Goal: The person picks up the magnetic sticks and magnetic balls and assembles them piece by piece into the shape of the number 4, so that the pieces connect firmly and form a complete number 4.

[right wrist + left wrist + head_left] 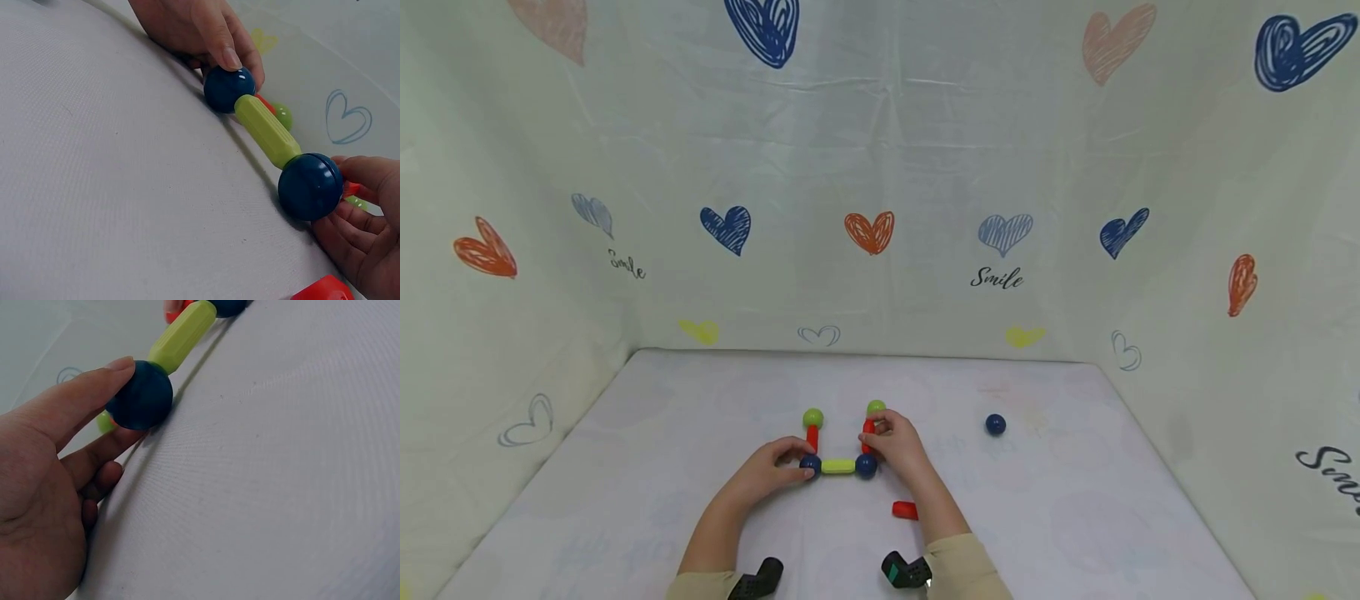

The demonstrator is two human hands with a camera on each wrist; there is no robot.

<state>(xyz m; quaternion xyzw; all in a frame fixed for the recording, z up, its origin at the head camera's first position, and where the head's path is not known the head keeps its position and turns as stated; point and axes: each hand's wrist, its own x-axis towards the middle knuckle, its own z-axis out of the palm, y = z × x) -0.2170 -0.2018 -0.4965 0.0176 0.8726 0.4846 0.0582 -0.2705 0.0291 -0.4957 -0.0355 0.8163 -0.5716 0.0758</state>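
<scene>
A U-shaped piece of ball-and-rod building toy lies on the white tabletop. Its front side is a yellow-green rod point(838, 467) joining a left blue ball point(147, 397) and a right blue ball point(310, 187). From each blue ball a red rod runs back: the left red rod point(812, 437) ends in a green ball point(813, 417), the right red rod point(868, 435) in another green ball point(876, 407). My left hand point(767, 468) pinches the left blue ball between thumb and fingers. With my right hand point(901, 446) I grip the right red rod, fingertips close behind the right blue ball.
A loose red rod point(905, 510) lies near my right forearm, partly hidden by it. Farther back on the right sits a single blue ball point(996, 425). Behind the table point(1075, 517) hangs a pale sheet point(925, 167) printed with hearts.
</scene>
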